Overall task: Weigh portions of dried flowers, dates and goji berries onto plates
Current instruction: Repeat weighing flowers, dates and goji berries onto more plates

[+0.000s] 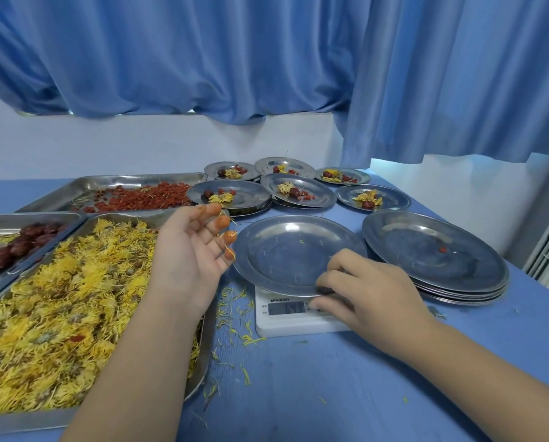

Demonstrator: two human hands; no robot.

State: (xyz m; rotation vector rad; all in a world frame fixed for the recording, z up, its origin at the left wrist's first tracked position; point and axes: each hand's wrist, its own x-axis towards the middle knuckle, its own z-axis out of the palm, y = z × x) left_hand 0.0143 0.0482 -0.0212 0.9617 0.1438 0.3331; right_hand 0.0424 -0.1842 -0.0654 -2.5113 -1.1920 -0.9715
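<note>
While the right hand (372,291) pinches the near rim of the bare plate (286,250), its fingers curled round that rim, the plate sits on the scale (286,327) at the middle of the surface (330,393). The left hand (187,260) hovers palm-up just beside the plate's left rim. Its fingers are apart and relaxed and hold nothing; the tips are stained orange, with a few petals stuck to them.

Step in hand, as judged: seating the plate before a portion goes on. Centre the plate on the scale, release it fully so that no finger bears on rim or platform, and let the display (286,307) settle, zeroing if needed, before adding anything.

Flowers (59,314) fill the tray at the near left corner. Dates (12,244) lie at the left edge, with goji berries (139,199) behind. Six filled plates (298,189) stand at the far edge, and a stack (432,250) of spare ones sits toward the right edge.

Writing: the display's digits are too blurred to read, and the small logo above it is illegible.
</note>
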